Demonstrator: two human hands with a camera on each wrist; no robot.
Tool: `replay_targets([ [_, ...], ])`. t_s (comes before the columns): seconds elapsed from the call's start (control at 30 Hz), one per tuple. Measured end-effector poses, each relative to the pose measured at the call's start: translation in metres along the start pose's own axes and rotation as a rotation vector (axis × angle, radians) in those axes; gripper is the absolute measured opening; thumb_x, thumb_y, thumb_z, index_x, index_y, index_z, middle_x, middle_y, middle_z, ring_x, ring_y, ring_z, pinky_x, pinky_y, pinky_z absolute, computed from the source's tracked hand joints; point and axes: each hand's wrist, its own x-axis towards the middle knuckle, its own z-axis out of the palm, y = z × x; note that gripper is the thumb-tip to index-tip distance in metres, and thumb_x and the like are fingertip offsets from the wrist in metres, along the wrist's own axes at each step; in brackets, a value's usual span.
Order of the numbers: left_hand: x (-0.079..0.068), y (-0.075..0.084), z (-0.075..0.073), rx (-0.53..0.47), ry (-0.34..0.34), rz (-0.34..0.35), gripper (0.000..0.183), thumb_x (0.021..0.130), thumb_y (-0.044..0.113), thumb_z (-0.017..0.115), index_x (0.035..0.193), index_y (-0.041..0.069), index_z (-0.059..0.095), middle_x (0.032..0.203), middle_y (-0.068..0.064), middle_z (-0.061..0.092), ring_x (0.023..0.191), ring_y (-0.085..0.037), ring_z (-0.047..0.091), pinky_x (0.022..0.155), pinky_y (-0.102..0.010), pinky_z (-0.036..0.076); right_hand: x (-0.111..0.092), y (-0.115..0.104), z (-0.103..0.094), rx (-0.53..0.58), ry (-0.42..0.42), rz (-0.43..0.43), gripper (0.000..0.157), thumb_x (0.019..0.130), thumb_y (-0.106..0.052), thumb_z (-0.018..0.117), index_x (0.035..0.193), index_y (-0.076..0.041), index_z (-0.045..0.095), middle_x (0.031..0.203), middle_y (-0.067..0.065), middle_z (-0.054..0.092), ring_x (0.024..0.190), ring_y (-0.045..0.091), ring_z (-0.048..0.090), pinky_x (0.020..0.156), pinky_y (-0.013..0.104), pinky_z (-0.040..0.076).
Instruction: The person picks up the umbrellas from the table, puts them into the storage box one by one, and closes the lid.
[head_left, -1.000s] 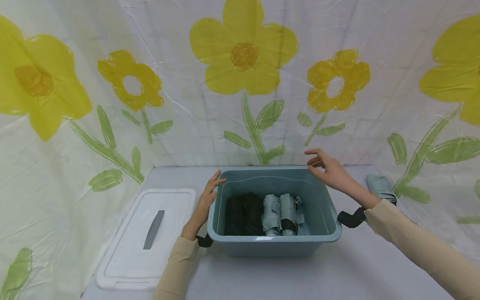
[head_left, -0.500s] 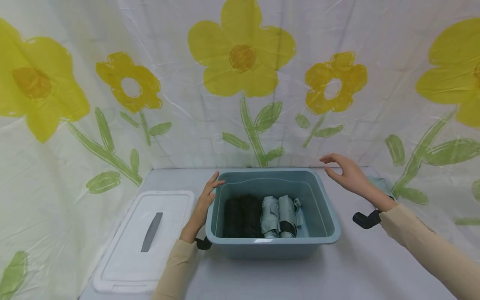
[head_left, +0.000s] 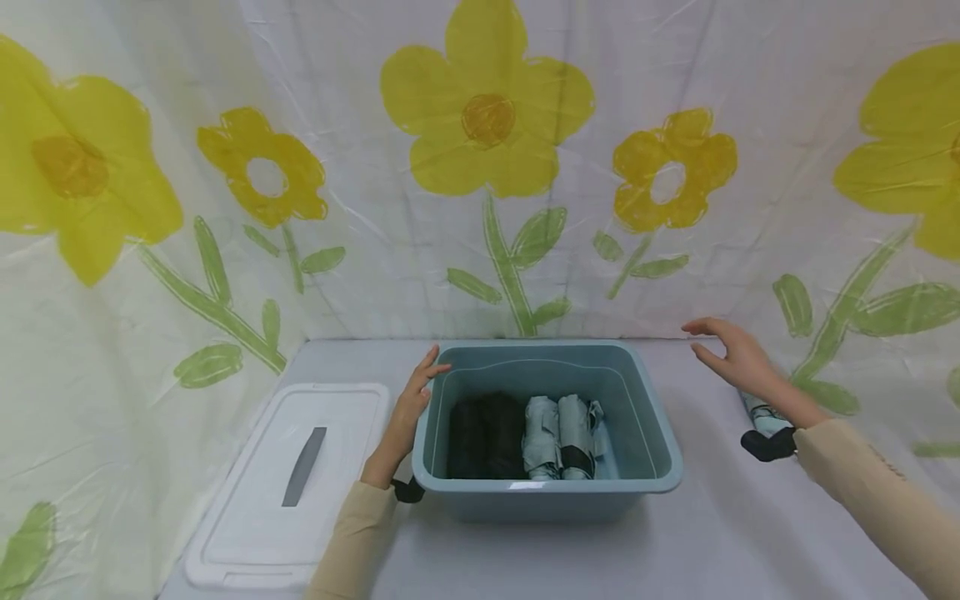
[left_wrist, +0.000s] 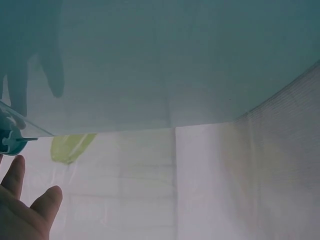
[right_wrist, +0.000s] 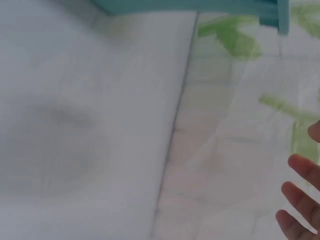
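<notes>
A blue-green plastic storage bin [head_left: 547,500] stands mid-table. Inside lie two dark bundles [head_left: 486,435] on the left and two light grey-blue folded umbrellas [head_left: 542,437] to their right. My left hand [head_left: 408,408] is at the bin's left rim, fingers spread and extended along it; its thumb and a finger show beside the bin wall [left_wrist: 150,75] in the left wrist view. My right hand [head_left: 738,358] hovers right of the bin, holding nothing, with fingers relaxed and thumb apart. Another light blue folded umbrella [head_left: 765,417] lies on the table, partly hidden under my right forearm.
A white lid [head_left: 247,517] with a grey handle [head_left: 304,467] lies flat on the table left of the bin. Behind the table hangs a curtain [head_left: 360,275] printed with yellow flowers. Each wrist wears a black camera mount.
My right hand has moved from above the bin's far right corner out to the right, over the loose umbrella. The left hand keeps its place at the rim.
</notes>
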Motion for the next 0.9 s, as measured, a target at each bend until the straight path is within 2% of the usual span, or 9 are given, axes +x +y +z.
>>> replay_targets([
  [0.37,0.000,-0.002,0.000,-0.010,0.019,0.007,0.041,0.091,-0.008,0.028,0.128,-0.011,0.045,0.151,-0.025,0.018,0.140,-0.038,0.013,0.105,-0.062,0.012,-0.015,0.033,-0.010,-0.062,-0.050,0.114,0.027,0.089,-0.004,0.056,0.114,0.007,0.054,0.109,0.029,0.057,0.101,0.044,0.051,0.081,0.057,0.038],
  [0.43,-0.001,-0.013,0.000,-0.009,0.026,0.014,0.039,0.095,0.001,0.029,0.130,-0.007,0.046,0.152,-0.020,0.018,0.141,-0.034,0.013,0.106,-0.061,0.012,-0.018,0.039,-0.009,-0.074,-0.051,0.117,0.027,0.088,-0.003,0.056,0.113,0.007,0.054,0.107,0.029,0.057,0.099,0.043,0.051,0.080,0.056,0.039],
  [0.57,-0.001,-0.015,0.000,-0.009,0.023,0.024,0.038,0.097,0.004,0.029,0.130,-0.006,0.046,0.152,-0.019,0.019,0.141,-0.033,0.013,0.106,-0.061,0.012,-0.026,0.050,-0.007,-0.076,-0.070,0.145,0.028,0.089,-0.005,0.056,0.114,0.008,0.054,0.107,0.030,0.056,0.099,0.044,0.050,0.080,0.057,0.038],
  [0.6,-0.002,-0.015,-0.001,-0.006,0.023,0.028,0.038,0.097,0.004,0.029,0.130,-0.006,0.046,0.152,-0.019,0.019,0.141,-0.034,0.013,0.106,-0.061,0.012,-0.028,0.052,-0.006,-0.076,-0.076,0.153,0.028,0.089,-0.005,0.055,0.114,0.008,0.054,0.107,0.030,0.055,0.099,0.044,0.050,0.080,0.057,0.038],
  [0.67,-0.001,-0.004,-0.001,-0.004,0.017,0.020,0.040,0.093,-0.005,0.029,0.128,-0.009,0.046,0.151,-0.023,0.019,0.140,-0.037,0.014,0.106,-0.062,0.013,-0.032,0.056,-0.004,-0.076,-0.097,0.179,0.028,0.091,-0.007,0.054,0.115,0.008,0.054,0.108,0.031,0.054,0.100,0.045,0.049,0.080,0.057,0.037],
  [0.9,-0.001,-0.003,0.000,0.008,0.012,0.011,0.042,0.090,-0.008,0.029,0.128,-0.010,0.045,0.150,-0.024,0.019,0.140,-0.037,0.014,0.105,-0.062,0.014,-0.039,0.065,0.002,-0.104,-0.140,0.270,0.031,0.092,-0.013,0.053,0.116,0.007,0.052,0.110,0.033,0.051,0.101,0.048,0.046,0.081,0.061,0.036],
])
